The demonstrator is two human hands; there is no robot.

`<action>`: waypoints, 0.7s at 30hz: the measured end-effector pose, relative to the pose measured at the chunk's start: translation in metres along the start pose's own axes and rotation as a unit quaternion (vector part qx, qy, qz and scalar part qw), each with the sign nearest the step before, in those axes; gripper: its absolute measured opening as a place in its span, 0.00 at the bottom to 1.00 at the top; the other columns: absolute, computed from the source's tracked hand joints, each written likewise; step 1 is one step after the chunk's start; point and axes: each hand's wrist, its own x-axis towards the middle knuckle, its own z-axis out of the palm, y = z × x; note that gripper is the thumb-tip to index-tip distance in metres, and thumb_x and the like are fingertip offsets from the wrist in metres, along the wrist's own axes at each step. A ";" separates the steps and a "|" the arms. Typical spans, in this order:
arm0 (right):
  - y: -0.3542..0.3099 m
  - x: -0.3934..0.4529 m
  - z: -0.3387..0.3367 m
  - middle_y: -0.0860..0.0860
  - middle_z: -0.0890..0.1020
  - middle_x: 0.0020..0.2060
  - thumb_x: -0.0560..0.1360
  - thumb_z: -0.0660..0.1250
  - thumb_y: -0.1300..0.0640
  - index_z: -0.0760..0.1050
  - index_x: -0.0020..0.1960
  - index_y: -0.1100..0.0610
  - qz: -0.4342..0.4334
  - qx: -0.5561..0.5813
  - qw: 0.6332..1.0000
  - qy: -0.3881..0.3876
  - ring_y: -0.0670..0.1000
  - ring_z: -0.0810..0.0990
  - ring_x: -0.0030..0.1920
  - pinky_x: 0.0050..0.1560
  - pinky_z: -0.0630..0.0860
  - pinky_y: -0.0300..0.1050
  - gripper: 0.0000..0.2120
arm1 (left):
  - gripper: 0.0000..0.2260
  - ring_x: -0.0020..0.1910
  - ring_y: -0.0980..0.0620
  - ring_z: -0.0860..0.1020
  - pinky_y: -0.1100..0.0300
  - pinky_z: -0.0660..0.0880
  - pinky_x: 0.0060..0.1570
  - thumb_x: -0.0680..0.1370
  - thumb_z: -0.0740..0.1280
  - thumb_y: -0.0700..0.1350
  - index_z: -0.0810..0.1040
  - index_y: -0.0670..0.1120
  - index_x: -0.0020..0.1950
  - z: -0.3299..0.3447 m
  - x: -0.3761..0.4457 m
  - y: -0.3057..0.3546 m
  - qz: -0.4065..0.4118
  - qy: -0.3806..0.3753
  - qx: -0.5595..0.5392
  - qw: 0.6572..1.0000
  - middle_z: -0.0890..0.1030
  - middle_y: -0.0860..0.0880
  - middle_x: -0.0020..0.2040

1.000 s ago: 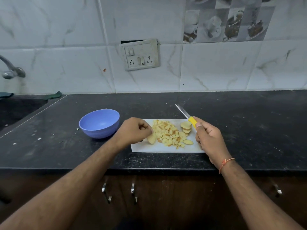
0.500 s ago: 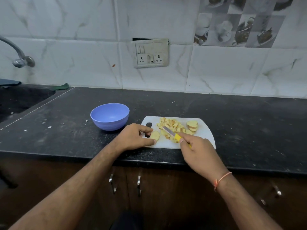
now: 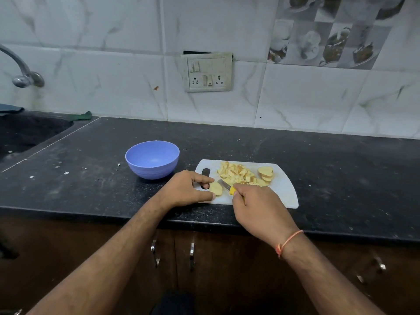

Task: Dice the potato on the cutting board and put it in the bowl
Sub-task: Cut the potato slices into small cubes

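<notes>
No readable text, label, brand or number shows anywhere: the switch plate on the wall bears no legible marking.

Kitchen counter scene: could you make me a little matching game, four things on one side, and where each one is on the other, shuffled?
Things:
1. bowl
2. knife
3. potato slice
4. potato cubes

Places:
A. heaped in the middle of the cutting board
B. gripped in the right hand
C. on the counter, left of the board
D. pinched between the left hand finger and thumb

Pairs: 1-C, 2-B, 3-D, 4-A
</notes>
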 end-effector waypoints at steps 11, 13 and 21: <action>-0.011 0.004 0.007 0.48 0.80 0.39 0.85 0.53 0.50 0.78 0.61 0.50 -0.029 -0.067 0.997 0.000 0.49 0.77 0.40 0.34 0.71 0.47 0.16 | 0.20 0.47 0.74 0.77 0.71 0.69 0.47 0.71 0.82 0.56 0.87 0.60 0.61 0.004 0.001 -0.002 -0.030 0.003 -0.024 0.999 0.85 0.66 0.47; -0.015 0.002 0.009 0.48 0.77 0.37 0.85 0.53 0.51 0.76 0.60 0.52 -0.040 -0.094 0.995 -0.005 0.50 0.75 0.38 0.30 0.62 0.45 0.14 | 0.20 0.49 0.72 0.79 0.70 0.71 0.49 0.70 0.83 0.56 0.87 0.60 0.61 0.004 0.001 -0.001 -0.037 0.005 -0.029 0.999 0.85 0.66 0.47; -0.026 -0.031 0.009 0.51 0.74 0.39 0.85 0.54 0.53 0.61 0.78 0.54 -0.054 -0.165 0.984 -0.030 0.54 0.70 0.37 0.29 0.59 0.47 0.22 | 0.20 0.51 0.65 0.82 0.73 0.71 0.47 0.69 0.83 0.54 0.88 0.58 0.61 0.005 -0.001 0.004 -0.053 0.020 -0.033 0.998 0.86 0.63 0.48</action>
